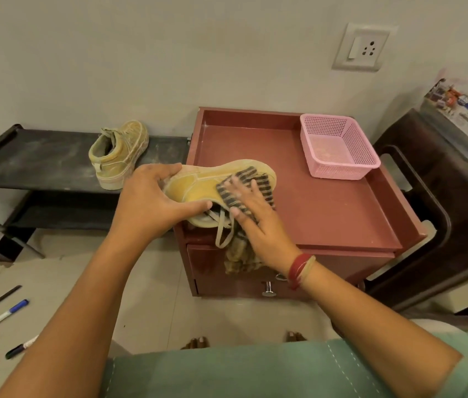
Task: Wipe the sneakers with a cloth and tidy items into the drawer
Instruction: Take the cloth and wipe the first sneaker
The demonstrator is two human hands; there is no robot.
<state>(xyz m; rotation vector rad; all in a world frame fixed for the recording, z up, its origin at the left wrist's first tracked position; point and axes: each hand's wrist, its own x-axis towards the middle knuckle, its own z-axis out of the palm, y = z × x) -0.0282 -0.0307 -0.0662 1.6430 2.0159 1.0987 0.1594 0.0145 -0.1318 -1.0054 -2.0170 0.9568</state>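
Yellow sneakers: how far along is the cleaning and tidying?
Nothing looks finished. In hand: the left hand grips one yellow canvas sneaker on the red-brown cabinet while the right hand presses a striped cloth on it. To do: the second yellow sneaker on the dark shelf, the pens on the floor, drawer closed.
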